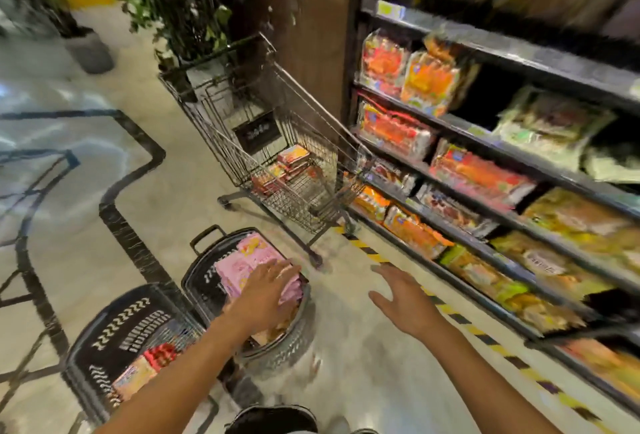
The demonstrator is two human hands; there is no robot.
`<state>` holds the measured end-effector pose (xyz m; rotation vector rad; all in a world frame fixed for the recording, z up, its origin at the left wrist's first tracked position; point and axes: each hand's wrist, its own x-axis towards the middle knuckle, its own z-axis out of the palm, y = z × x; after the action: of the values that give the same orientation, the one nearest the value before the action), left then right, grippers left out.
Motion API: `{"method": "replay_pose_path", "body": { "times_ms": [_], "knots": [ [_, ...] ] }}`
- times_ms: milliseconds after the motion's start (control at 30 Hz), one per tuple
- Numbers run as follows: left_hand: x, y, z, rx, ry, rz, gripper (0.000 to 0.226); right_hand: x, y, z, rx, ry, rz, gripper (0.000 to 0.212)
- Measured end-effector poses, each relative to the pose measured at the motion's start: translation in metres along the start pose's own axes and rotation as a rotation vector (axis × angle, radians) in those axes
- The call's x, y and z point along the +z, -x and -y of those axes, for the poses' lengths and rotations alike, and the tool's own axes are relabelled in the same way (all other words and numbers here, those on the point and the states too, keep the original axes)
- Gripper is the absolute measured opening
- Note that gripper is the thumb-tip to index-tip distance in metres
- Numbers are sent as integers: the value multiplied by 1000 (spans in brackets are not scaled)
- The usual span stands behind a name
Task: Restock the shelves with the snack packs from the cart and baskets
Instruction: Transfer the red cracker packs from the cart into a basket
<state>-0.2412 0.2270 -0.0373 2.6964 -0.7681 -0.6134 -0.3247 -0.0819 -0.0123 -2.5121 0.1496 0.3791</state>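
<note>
While the left hand (268,290) lies with fingers spread on the pink snack packs (242,265) in the black basket (204,281) beneath it, the right hand (398,298) hovers open above the floor, with the cart (277,142) beyond both hands and the shelves (485,163) to its right.

Beyond the hands, pale marbled floor (104,232) with black inlaid lines; yellow-black hazard tape (450,312) runs off to the right. Ahead stand a dark wood pillar (311,35) and leafy plants (173,0) (rather blurred).
</note>
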Motion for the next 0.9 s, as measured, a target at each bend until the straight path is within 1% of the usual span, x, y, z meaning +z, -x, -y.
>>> {"method": "replay_pose_path", "body": {
  "times_ms": [67,167,333,533,633,733,833,900],
  "knots": [
    [-6,-17,-7,4,-43,8,65,-12,-4,-9,0,-1,-1,56],
    [-20,-33,-26,38,-78,18,70,-31,-13,-24,-13,-7,-9,56],
    [-36,-61,-38,1,-137,-6,93,-57,-48,-38,-35,35,31,57],
    [-48,-105,-23,-55,-71,-10,98,-93,-122,-38,-86,98,88,56],
    [-55,-140,-7,-100,-69,-30,93,-114,-170,-39,-124,152,129,57],
    [-67,-174,4,-163,-60,-10,93,-137,-219,-43,-121,193,186,60],
    [-81,-207,9,-199,-29,-40,97,-162,-267,-42,-161,245,238,62],
    [-90,-228,13,-224,-39,-51,100,-178,-294,-38,-179,269,251,69]
  ]
}}
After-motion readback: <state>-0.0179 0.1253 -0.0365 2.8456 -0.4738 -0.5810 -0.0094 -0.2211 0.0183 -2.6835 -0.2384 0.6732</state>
